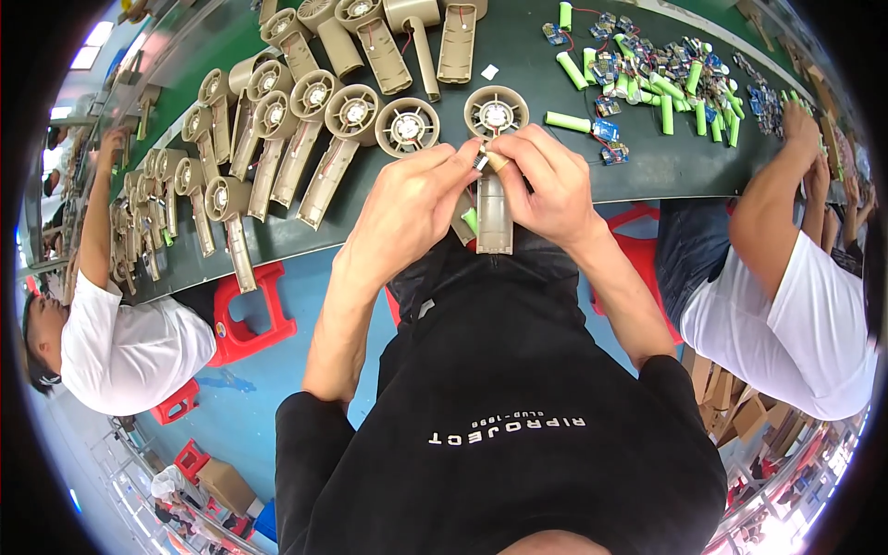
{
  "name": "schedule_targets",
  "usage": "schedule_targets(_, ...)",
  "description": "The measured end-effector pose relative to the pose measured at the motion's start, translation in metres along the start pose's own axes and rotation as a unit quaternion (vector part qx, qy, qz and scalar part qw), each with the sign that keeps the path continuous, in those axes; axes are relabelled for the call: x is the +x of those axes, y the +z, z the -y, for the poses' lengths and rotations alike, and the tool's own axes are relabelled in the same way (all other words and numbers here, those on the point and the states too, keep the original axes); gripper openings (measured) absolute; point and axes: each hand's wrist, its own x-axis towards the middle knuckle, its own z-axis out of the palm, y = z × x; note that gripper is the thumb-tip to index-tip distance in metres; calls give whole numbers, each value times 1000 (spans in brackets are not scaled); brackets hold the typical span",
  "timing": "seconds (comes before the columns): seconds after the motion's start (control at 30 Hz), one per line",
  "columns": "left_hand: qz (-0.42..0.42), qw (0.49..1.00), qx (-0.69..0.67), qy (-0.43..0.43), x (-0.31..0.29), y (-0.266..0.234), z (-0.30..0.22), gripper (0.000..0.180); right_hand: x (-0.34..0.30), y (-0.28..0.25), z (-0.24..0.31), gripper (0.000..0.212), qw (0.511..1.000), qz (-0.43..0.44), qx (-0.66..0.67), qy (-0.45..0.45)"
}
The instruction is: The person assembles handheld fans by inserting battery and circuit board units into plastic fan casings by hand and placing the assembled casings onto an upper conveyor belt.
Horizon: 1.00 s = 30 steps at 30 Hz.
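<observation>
Beige fan housing (pixel 495 217) lies beneath and between the hands (pixel 407 199) (pixel 553 190), which pinch a small part (pixel 481 161) above its neck

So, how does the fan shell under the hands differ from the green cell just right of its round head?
Colour: the shell is beige, the cell bright green. Shape: the shell has a round, spoked head and long handle; the cell is a plain cylinder. State: the left hand and right hand meet over the shell, while the cell lies untouched on the table.
</observation>
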Motion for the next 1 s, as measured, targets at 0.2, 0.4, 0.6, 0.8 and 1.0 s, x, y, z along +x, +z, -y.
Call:
schedule_targets(0.2, 8, 1000, -9, -20, 4, 1, 3, 32, 3, 0, -1, 11, 1000, -2, -5, 4)
schedule_targets(0.4, -36, 996, -38, -71, 3, 3, -1, 33, -21, -12, 33, 44, 950, 51, -45, 304)
schedule_targets(0.6, -52, 980, -134, -138, 8, -13, -17, 31, -9, -27, 48, 44, 913, -10, 124, 389)
schedule_targets(0.8, -129, 969, -143, -157, 56, -52, -5, 32, 90, -30, 2, 44, 946, -1, 122, 300)
schedule_targets(1.0, -120, 928, -298, -189, 185, -127, 120, 20, 236, 64, -117, 42, 966, 83, 83, 231)
